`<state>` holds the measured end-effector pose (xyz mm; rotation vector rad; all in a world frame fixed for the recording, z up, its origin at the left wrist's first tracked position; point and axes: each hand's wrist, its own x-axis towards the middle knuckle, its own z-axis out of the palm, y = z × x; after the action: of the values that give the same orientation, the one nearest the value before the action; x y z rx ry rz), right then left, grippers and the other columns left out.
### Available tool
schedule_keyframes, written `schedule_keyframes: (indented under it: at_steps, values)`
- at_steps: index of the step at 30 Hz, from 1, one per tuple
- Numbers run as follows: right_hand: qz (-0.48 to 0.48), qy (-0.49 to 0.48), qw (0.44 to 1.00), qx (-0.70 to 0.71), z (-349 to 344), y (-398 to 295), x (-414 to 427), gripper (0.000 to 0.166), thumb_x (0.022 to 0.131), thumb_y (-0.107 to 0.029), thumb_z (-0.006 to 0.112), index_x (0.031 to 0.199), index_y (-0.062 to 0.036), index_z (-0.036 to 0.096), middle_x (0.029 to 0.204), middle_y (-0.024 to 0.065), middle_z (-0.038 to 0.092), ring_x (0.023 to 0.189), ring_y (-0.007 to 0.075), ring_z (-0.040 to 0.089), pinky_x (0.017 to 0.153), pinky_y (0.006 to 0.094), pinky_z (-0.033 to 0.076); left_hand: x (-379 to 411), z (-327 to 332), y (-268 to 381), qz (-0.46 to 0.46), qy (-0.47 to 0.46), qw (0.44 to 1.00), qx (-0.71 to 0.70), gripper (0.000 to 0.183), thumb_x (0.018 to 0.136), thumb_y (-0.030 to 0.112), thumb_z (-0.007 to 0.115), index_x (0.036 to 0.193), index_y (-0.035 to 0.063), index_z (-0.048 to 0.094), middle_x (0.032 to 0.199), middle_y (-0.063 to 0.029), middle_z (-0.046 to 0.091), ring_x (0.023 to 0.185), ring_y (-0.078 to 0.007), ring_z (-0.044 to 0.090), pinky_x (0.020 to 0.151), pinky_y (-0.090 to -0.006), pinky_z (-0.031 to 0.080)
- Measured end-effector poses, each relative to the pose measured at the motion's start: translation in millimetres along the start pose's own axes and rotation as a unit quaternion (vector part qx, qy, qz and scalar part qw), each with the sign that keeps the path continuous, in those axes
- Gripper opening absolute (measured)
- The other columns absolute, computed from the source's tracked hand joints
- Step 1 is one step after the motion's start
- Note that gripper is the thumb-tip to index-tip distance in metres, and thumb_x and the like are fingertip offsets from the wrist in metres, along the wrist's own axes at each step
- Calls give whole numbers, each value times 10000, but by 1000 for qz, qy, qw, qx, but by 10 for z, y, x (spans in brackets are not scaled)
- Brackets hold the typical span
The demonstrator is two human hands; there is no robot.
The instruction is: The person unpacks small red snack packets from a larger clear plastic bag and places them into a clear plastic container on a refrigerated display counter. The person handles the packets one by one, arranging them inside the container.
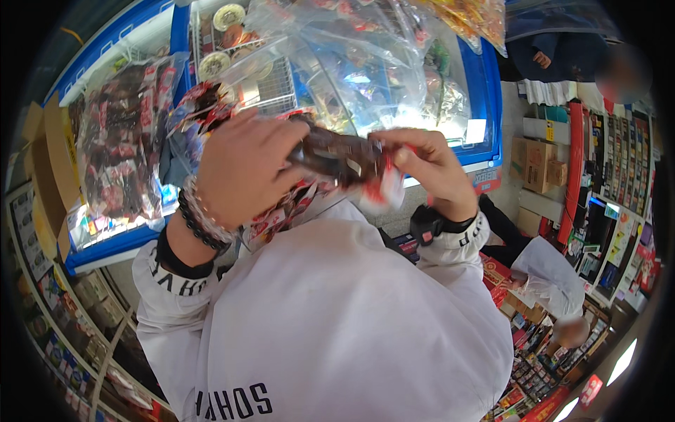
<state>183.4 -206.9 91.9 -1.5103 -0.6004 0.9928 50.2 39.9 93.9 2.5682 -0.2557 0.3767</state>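
Observation:
A dark brown glossy packet (337, 153), with red and white at its right end, is held between my two hands; it is blurred. My left hand (253, 158), with beaded bracelets at the wrist, grips the packet's left end from above. The fingers and thumb of my right hand (430, 161) pinch the red-and-white end. More red and dark wrapped packets (274, 216) show beneath my left hand, against my white top. Another bunch of them (208, 105) lies just beyond that hand.
A blue-framed chest freezer (482, 105) stands before me, with clear plastic bags (364, 68) across it. On its left lies a large bag of dark packets (129, 137) beside a cardboard box (50, 179). At right, a person in white (551, 274) bends near shelves; another person's hand (542, 59) shows beyond.

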Motion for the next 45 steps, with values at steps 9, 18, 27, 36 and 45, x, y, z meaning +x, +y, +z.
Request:
schedule_keyframes:
  at_steps: [9, 18, 27, 36, 45]
  values:
    - [-278, -52, 835, -472, 262, -728, 614, 693, 620, -254, 857, 1233, -73, 588, 1068, 130, 635, 959, 271, 611, 865, 337, 463, -115, -120, -313, -75, 42, 995, -58, 481, 769, 315, 738, 1138, 37, 603, 914, -149, 656, 842, -334, 619, 696, -396, 491]
    - [-331, 66, 718, -609, 384, -384, 902, 403, 646, -165, 733, 1031, -160, 612, 864, -9, 661, 807, 216, 619, 692, 343, 503, -321, -152, -363, -231, 190, 953, -39, 465, 745, 195, 771, 1163, 64, 614, 1138, -152, 630, 1018, -290, 618, 859, -356, 504]
    - [-319, -41, 674, -665, 670, 376, 1272, 362, 702, -132, 672, 1058, -113, 608, 923, 3, 649, 862, 187, 614, 707, 321, 506, -310, 145, -462, -155, 62, 985, -43, 628, 740, 136, 701, 1319, 68, 468, 1166, -147, 608, 1066, -336, 576, 1011, -472, 373]
    - [-267, -80, 808, -518, 482, 240, 1133, 217, 731, -140, 658, 924, -57, 601, 809, 74, 617, 810, 263, 608, 710, 384, 500, -27, 473, -584, -185, -238, 952, 53, 722, 731, 116, 644, 1391, 45, 359, 1109, -157, 596, 1006, -325, 586, 988, -482, 388]
    - [-292, -119, 702, -638, 537, 659, 952, 159, 707, -156, 644, 849, -86, 637, 762, 26, 641, 772, 193, 631, 878, 440, 444, 88, 511, -594, -192, -234, 950, 77, 613, 717, 130, 643, 1292, 31, 458, 1074, -157, 571, 954, -337, 595, 900, -424, 448]
